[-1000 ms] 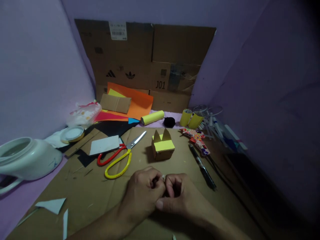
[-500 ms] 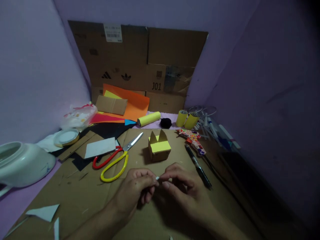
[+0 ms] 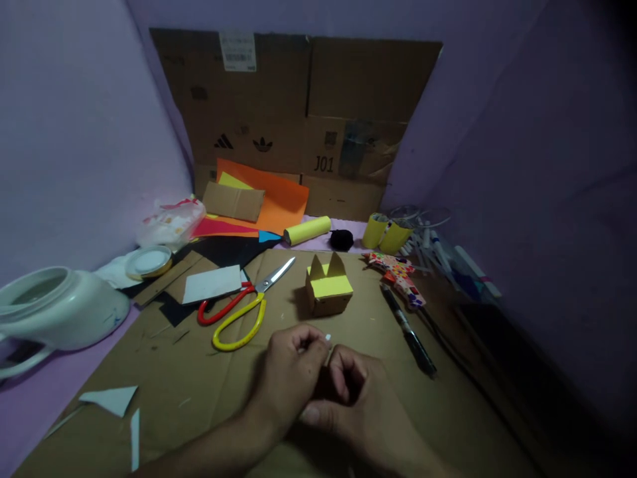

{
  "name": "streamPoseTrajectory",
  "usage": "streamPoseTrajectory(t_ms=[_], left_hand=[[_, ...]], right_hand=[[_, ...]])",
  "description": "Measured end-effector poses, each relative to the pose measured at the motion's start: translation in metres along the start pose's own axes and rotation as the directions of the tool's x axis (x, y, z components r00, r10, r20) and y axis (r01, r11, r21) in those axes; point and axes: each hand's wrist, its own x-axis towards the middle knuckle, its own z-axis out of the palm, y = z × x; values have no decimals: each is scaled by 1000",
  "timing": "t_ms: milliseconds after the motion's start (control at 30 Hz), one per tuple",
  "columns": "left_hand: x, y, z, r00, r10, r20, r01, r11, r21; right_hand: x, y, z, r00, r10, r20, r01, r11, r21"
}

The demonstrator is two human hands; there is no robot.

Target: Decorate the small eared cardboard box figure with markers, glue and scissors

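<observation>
The left hand (image 3: 293, 365) pinches a tiny white scrap (image 3: 328, 337) in front of a pointy-eared cardboard box (image 3: 329, 292). The right hand (image 3: 362, 398) is half curled just beside it (I can't tell if it holds anything).

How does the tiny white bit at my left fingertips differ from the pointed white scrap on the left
The tiny white bit is held by the left hand; the pointed white scrap lies on the cardboard. The scrap looks far larger than the bit. The scrap clearly tapers; the bit's shape is unclear. Both look whitish.
</observation>
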Motion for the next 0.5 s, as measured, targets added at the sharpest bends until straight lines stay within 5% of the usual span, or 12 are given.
streamPoseTrajectory(t_ms=[167, 367, 500], left_hand=[[4, -10, 9, 998, 7, -66, -8, 1000, -12], [4, -11, 10, 996, 37, -77, -37, 999, -5], [1, -9, 8, 997, 54, -57, -52, 998, 27]], right_hand=[[2, 9, 1, 992, 110, 64, -107, 993, -45], [-2, 3, 2, 995, 41, 86, -37, 998, -47], [-3, 2, 7, 998, -46, 35, 53, 971, -232]])
